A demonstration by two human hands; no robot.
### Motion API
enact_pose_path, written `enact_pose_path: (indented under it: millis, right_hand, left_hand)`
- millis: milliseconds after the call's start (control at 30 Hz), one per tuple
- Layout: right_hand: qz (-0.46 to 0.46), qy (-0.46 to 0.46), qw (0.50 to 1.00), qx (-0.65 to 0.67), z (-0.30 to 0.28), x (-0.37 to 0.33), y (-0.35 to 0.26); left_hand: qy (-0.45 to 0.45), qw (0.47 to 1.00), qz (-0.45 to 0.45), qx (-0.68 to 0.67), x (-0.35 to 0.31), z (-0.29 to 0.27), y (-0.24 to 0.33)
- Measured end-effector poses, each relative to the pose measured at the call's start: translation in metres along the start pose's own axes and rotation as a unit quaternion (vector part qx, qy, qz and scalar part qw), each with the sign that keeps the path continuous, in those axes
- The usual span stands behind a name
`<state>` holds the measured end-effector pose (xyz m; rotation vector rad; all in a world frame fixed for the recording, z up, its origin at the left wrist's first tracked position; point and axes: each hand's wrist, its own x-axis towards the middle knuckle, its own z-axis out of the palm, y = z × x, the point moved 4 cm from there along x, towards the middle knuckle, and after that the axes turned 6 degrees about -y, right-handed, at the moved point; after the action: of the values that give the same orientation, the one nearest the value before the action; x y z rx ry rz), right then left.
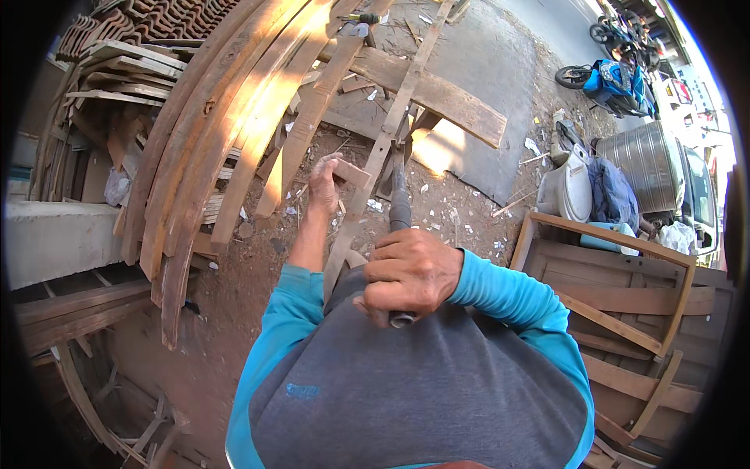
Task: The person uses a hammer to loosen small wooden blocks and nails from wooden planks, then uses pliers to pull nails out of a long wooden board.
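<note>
My left hand [323,184] is closed around a short wooden block [351,173], which lies against a long narrow wooden slat [380,148]. The slat runs from beside my legs to the far edge. Gripped in my right hand [412,275], close to my body, is a long dark bar-shaped tool [400,205]. It points away from me, and its far end meets the slat's right side near a crossing plank. I cannot make out the shape of that end. The tool's round near end shows below my fist.
Long planks [205,148] lean at the left, beside stacked roof tiles [125,35] and a low concrete wall [62,241]. A wide board [461,105] crosses beyond the slat. Wooden frames [648,297], a white bucket [564,187] and a metal drum [642,160] stand right; motorcycles [613,84] are parked beyond.
</note>
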<state>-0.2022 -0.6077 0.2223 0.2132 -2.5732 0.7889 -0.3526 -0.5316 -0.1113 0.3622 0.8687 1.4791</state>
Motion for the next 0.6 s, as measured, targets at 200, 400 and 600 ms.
enact_pose_path:
  millis: [200, 400, 600]
  right_hand:
    - [-0.017, 0.088, 0.995, 0.043, -0.032, -0.023, -0.016]
    - [-0.019, 0.159, 0.976, 0.146, -0.076, -0.082, -0.011]
    - [0.052, 0.167, 0.951, 0.255, -0.128, -0.175, 0.005]
  left_hand:
    - [-0.096, 0.967, -0.135, 0.192, -0.016, 0.074, 0.012]
    - [-0.169, 0.929, -0.302, 0.132, -0.012, 0.142, -0.035]
    - [-0.217, 0.925, -0.31, 0.038, 0.013, 0.205, -0.099]
